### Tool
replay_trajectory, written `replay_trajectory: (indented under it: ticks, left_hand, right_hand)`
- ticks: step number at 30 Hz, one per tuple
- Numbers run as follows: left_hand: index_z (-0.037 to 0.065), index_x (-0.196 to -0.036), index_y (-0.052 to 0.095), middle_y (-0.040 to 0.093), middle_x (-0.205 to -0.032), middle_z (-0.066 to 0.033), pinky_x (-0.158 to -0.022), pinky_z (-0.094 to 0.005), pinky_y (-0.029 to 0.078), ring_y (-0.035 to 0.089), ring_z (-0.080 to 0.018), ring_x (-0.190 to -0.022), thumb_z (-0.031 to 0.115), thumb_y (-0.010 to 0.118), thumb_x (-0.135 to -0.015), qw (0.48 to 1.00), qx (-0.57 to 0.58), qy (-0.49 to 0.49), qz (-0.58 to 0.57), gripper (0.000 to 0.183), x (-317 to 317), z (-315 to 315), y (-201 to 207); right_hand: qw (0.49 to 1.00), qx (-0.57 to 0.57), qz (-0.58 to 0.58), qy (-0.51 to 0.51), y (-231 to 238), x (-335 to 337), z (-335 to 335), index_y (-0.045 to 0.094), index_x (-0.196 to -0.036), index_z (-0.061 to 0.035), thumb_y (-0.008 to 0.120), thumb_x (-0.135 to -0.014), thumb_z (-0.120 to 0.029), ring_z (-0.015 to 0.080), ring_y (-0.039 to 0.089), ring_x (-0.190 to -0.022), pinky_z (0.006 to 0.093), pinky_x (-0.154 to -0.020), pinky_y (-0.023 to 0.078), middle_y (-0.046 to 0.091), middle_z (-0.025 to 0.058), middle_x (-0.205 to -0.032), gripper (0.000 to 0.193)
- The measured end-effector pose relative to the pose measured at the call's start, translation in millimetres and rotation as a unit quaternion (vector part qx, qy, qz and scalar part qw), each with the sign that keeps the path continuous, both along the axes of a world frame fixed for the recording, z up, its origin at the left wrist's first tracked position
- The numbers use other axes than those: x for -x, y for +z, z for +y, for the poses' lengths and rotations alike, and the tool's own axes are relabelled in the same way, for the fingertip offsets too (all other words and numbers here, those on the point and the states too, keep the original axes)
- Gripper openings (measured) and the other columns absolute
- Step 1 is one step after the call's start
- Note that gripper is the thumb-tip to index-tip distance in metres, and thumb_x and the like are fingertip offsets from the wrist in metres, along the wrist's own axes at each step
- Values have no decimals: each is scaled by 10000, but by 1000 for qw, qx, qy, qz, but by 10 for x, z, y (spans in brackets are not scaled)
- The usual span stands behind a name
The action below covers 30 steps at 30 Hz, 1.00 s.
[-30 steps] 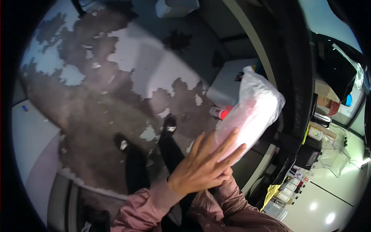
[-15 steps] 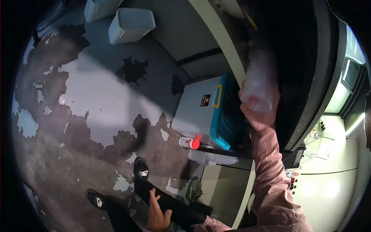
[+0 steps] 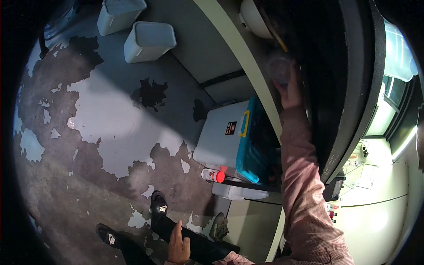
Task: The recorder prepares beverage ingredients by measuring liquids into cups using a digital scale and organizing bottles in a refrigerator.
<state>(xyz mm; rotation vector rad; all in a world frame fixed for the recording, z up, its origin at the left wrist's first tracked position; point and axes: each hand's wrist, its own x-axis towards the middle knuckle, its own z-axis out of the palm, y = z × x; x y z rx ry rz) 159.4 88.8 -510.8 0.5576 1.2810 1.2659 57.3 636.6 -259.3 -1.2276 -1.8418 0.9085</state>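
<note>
My right hand [image 3: 290,90] reaches far into a dark shelf space, its fingers closed round a translucent plastic cylinder [image 3: 279,68]. That cylinder is blurred and shows mostly its round end, so its exact kind is unclear. Just beyond it lies a white rounded vessel [image 3: 255,18] beside a thin yellowish stick [image 3: 279,40]. Down near my legs, my left hand [image 3: 179,247] is held in the air with its fingers stretched out and nothing in it.
Under the shelf stands a white storage box [image 3: 223,134] with a teal lid. A red-capped white tub [image 3: 213,175] lies beside it. White bins [image 3: 150,42] stand at the far left on the peeling floor [image 3: 115,132]. The dark shelf edge [image 3: 360,101] runs right of my arm.
My right hand has moved farther in and slightly left, turning the translucent cylinder so its end shows. My left hand has dropped a little, still open. The view has shifted slightly.
</note>
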Motion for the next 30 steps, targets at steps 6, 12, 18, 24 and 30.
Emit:
replay_trajectory:
  ticks: [6,12,18,24,30]
  left_hand:
    - [0,-1557,341,462,-1501,-253,-1129,-474,396,511,-393,-1329,202,381,-1011,1000,9,-15,10,583,-33,0,15]
    - [-5,-1531,380,494,-1473,-255,-1132,-468,393,509,-418,-1325,264,357,-1060,1000,-13,-11,22,543,-71,5,-5]
    - [3,-1518,405,498,-1467,-255,-1133,-474,389,505,-426,-1330,421,313,-1096,999,-20,1,30,601,-55,-55,-2]
    - [0,-1512,407,506,-1454,-260,-1139,-486,379,495,-435,-1333,410,325,-1092,1000,-7,-10,28,593,-128,-48,-22]
    - [15,-1510,413,505,-1451,-260,-1138,-494,376,485,-453,-1335,333,375,-1073,999,-5,-36,37,542,-29,-90,60]
  right_hand:
    - [993,8,-24,-112,-10,413,125,534,-1394,-228,613,-915,-629,234,514,-1294,433,-977,475,547,24,-1406,631]
    - [995,74,41,-43,64,-17,191,498,-1428,-217,665,-881,-561,286,465,-1333,505,-1047,430,499,80,-1441,667]
    - [998,57,13,-36,42,-487,-99,538,-1393,-143,665,-916,-420,286,525,-1313,469,-1073,437,542,89,-1411,566]
    - [956,-237,-173,-20,-22,-217,-54,435,-1526,-155,707,-902,-162,280,505,-1316,398,-929,536,464,119,-1477,680]
    - [994,-83,25,69,-262,-382,-388,432,-1536,-98,564,-949,-43,257,537,-1311,397,-1093,456,520,140,-1467,604]
